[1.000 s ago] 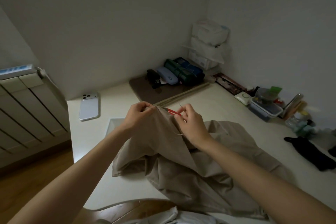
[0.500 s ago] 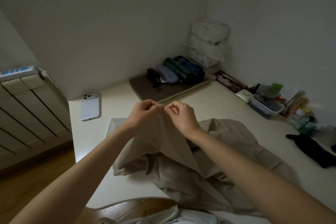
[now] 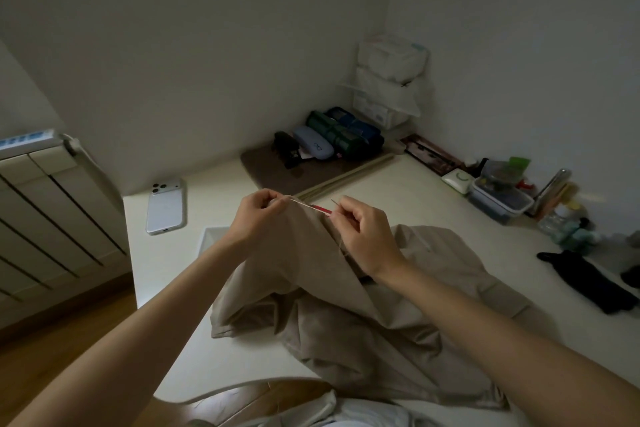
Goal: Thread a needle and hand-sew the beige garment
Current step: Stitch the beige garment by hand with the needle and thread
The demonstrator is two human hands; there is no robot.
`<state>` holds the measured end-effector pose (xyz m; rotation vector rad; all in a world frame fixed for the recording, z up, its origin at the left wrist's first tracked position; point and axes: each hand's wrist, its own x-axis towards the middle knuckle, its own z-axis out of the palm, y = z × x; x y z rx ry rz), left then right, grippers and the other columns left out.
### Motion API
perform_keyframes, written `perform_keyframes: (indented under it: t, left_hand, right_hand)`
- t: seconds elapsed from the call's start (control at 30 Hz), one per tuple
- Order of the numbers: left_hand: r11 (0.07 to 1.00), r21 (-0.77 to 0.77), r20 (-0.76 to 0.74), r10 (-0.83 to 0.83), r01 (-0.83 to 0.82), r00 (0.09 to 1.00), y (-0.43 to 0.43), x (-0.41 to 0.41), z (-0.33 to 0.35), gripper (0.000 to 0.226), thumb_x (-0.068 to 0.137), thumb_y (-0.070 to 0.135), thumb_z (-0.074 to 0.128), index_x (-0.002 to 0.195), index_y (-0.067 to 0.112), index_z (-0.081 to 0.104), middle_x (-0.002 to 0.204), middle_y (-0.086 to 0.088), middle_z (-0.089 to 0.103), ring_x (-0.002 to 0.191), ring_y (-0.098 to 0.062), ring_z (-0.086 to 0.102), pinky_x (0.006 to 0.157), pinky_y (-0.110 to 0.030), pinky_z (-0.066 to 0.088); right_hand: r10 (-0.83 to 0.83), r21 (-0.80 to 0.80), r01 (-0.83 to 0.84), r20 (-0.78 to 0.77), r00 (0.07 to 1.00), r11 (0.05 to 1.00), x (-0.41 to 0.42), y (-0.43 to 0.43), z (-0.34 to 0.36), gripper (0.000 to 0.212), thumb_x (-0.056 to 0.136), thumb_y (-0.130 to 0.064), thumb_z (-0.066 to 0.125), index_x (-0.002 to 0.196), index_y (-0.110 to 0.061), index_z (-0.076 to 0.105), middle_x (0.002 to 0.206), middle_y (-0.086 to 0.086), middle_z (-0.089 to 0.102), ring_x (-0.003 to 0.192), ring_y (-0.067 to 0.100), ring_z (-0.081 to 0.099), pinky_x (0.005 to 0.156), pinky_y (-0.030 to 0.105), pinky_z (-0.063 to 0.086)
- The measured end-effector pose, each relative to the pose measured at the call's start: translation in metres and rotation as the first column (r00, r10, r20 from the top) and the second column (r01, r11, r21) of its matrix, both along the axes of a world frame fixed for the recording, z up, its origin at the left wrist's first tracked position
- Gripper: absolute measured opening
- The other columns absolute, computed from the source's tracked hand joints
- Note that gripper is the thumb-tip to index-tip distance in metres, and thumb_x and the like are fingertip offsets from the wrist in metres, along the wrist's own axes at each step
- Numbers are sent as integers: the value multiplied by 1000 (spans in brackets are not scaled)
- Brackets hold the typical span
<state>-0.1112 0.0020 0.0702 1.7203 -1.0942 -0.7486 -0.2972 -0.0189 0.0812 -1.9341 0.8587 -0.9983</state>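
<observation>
The beige garment lies bunched on the white table, with one edge lifted. My left hand pinches that raised edge. Just to the right, my right hand pinches the same edge together with a thin needle whose tip pokes up above the fingers. A small red tag or clip shows on the taut fabric edge between the two hands. A fine thread hangs below my right hand, barely visible.
A white phone lies at the table's far left. A brown mat with cases and rolled items sits at the back. Boxes, bottles and a black cloth line the right side. A radiator stands at the left.
My hands came together half a second ago, hiding the red tag; now my right hand has moved right again, stretching the edge and showing the red tag and the needle.
</observation>
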Motion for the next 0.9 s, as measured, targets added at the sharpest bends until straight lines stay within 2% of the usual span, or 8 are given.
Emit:
perform_keyframes:
  t: [0.1, 0.2, 0.3, 0.4, 0.5, 0.63, 0.8, 0.9]
  left_hand:
    - [1000, -10, -1, 20, -20, 1000, 0, 0, 0, 18, 94, 21, 56, 96, 5, 64, 85, -6, 62, 76, -13, 56, 60, -14, 43]
    - [999, -16, -6, 37, -37, 999, 1, -1, 1, 19, 95, 21, 55, 98, 4, 64, 85, -5, 62, 76, -12, 56, 62, -16, 43]
    - [998, -38, -13, 45, -46, 999, 2, -2, 2, 17, 95, 20, 54, 98, 6, 63, 83, -2, 62, 75, -9, 55, 59, -10, 44]
    - [996, -57, -31, 59, -61, 998, 4, -5, 2, 16, 95, 18, 55, 96, 5, 63, 81, -2, 61, 73, -8, 55, 52, -4, 42]
    - [997, -50, -47, 63, -65, 997, 5, -7, 1, 16, 95, 19, 55, 97, 5, 63, 82, -2, 62, 74, -8, 55, 52, -4, 42]
    - [997, -49, -52, 56, -59, 997, 4, -11, 2, 15, 94, 19, 56, 95, 6, 64, 81, -2, 62, 73, -9, 56, 53, -5, 43]
    - [999, -53, -96, -8, 3, 995, 4, -20, 6, 14, 94, 15, 56, 95, 5, 65, 80, -3, 64, 71, -9, 59, 59, -14, 49]
    - [997, -62, -134, -50, 42, 990, 5, -24, 10, 11, 94, 13, 56, 91, 7, 65, 80, -2, 65, 70, -5, 59, 60, -10, 49]
  right_hand:
    - [10, 10, -10, -46, 999, 1000, -8, -2, -11, 39, 92, -2, 49, 57, -17, 39, 51, -3, 38, 47, 6, 35, 48, 20, 28]
    - [-4, 66, 22, -263, 965, 998, -14, -7, -25, 37, 90, -10, 52, 55, -12, 40, 50, 1, 41, 48, 8, 36, 50, 25, 29]
    - [70, 205, 52, -547, 834, 977, -21, -13, -32, 37, 92, -19, 53, 56, -15, 44, 56, 0, 46, 54, 10, 43, 53, 22, 33]
    - [234, 336, 13, -683, 692, 942, -27, -18, -33, 20, 94, -24, 54, 79, -12, 61, 74, 1, 56, 67, 10, 52, 58, 18, 38]
    - [160, 308, 59, -637, 754, 949, -26, -22, -28, 21, 89, -27, 63, 105, -15, 55, 85, -8, 51, 77, 5, 51, 61, 15, 38]
    - [-39, 152, 117, -439, 898, 981, -12, -23, -12, 15, 88, -21, 64, 100, -18, 54, 67, -15, 39, 57, -3, 37, 48, 9, 31]
    - [-5, 143, 51, -311, 950, 988, 11, -18, -2, 17, 90, -22, 64, 104, -13, 63, 59, -12, 43, 50, 1, 40, 48, 7, 32]
    - [6, 189, 49, -283, 959, 981, 22, -18, -1, 17, 93, -24, 60, 105, -13, 62, 63, -11, 46, 54, 1, 43, 48, 7, 33]
